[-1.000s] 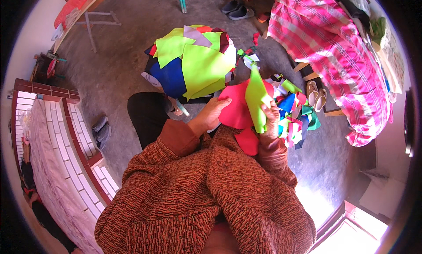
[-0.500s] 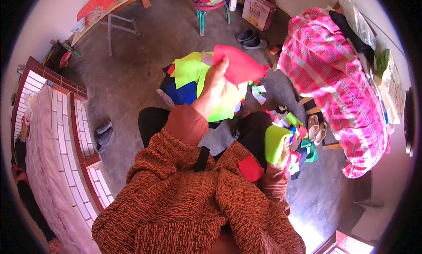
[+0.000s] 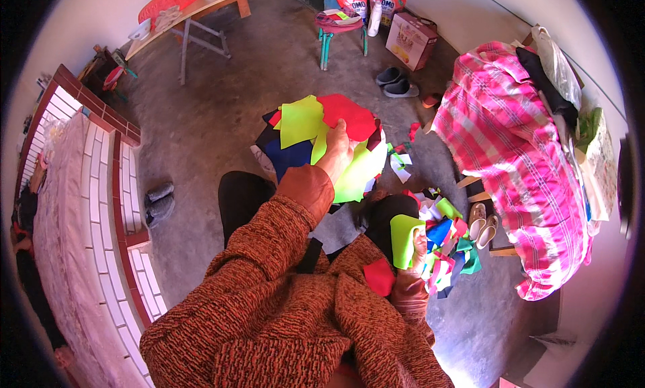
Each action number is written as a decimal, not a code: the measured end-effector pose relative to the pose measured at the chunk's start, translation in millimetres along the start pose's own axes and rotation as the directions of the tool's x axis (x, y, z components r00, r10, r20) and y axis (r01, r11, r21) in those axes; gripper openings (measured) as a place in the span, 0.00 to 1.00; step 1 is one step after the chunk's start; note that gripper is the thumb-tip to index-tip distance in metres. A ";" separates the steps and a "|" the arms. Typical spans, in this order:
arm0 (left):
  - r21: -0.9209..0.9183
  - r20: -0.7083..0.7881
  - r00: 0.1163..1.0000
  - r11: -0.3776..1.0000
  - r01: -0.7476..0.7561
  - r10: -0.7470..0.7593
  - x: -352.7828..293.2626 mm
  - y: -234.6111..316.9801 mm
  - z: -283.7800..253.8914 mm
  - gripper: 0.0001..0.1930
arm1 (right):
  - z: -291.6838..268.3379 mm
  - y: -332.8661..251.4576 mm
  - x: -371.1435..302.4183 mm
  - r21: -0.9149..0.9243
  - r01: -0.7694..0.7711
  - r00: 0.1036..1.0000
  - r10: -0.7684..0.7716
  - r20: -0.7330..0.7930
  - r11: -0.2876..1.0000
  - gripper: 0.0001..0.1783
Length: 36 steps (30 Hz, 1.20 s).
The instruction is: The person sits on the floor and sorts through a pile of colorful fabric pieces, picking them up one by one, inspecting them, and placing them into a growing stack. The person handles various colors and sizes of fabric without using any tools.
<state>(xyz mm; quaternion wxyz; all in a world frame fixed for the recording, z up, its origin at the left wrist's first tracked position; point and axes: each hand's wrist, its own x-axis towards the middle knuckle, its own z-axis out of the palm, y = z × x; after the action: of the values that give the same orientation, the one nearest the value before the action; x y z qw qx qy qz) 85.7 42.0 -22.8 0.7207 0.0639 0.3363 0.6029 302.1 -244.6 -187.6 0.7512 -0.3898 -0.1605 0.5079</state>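
My left hand [image 3: 338, 154] reaches out over a heap of cloth pieces in front of my knees. Its thumb presses on the lower edge of a red cloth piece [image 3: 346, 114], which lies over the far side of the heap. Beside the red one are a yellow-green cloth piece [image 3: 300, 121] and a dark blue cloth piece [image 3: 287, 158]. Close to my right knee, my right hand [image 3: 419, 252] grips a folded yellow-green cloth [image 3: 404, 239]; some of its fingers are hidden. A small red scrap [image 3: 379, 277] rests on my lap.
A mixed pile of scraps [image 3: 457, 243] lies right of my right hand. Pink plaid cloth [image 3: 497, 153] covers furniture at the right, with light shoes [image 3: 482, 225] beside it. Ahead are dark slippers [image 3: 396, 83], a stool [image 3: 338, 24], a box [image 3: 411, 42] and a table [image 3: 185, 13].
My left hand has lowered the red cloth piece onto the heap's far side, where it lies flatter. My right hand keeps its hold on the yellow-green cloth. The whole view has shifted slightly.
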 end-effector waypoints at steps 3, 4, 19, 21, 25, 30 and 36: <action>0.010 -0.021 0.999 0.999 -0.040 0.041 10.0 9.0 -9.3 0.17 | 100.2 -28.5 -29.4 0.323 -0.103 0.987 0.137 -0.083 0.941 0.18; 0.007 -0.019 0.999 0.999 -0.041 0.041 11.5 8.5 -11.0 0.17 | 116.7 -36.1 -34.2 0.369 -0.114 0.979 0.167 -0.114 0.922 0.18; 0.140 -0.054 0.999 0.990 -0.003 0.010 -13.5 1.5 -7.9 0.14 | 122.6 -34.4 -24.0 0.299 0.001 0.991 -0.041 0.127 0.954 0.19; 0.153 -0.070 0.998 0.988 0.002 0.009 -17.9 3.8 -5.6 0.16 | 123.8 -36.0 -25.9 0.290 -0.009 0.988 -0.037 0.152 0.957 0.19; 0.225 0.021 1.000 0.974 0.017 -0.023 -21.6 5.0 -13.9 0.14 | 133.1 -40.6 -29.4 0.307 -0.038 0.985 -0.016 0.171 0.951 0.18; 0.217 0.141 0.987 0.975 0.050 -0.082 -30.2 5.8 -27.8 0.14 | 98.2 -23.3 -19.7 0.139 -0.007 0.999 0.012 -0.040 0.990 0.16; 0.255 0.172 0.952 0.945 0.205 -0.253 -77.0 14.8 -42.0 0.16 | 96.3 -19.5 -12.7 0.132 -0.069 0.997 0.065 0.040 0.989 0.20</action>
<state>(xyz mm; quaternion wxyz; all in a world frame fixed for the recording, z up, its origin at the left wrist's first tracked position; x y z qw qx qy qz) 46.2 -37.5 -16.2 0.8040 0.1695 0.3350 0.4612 247.7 -218.7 -109.0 0.7551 -0.3346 -0.1263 0.5494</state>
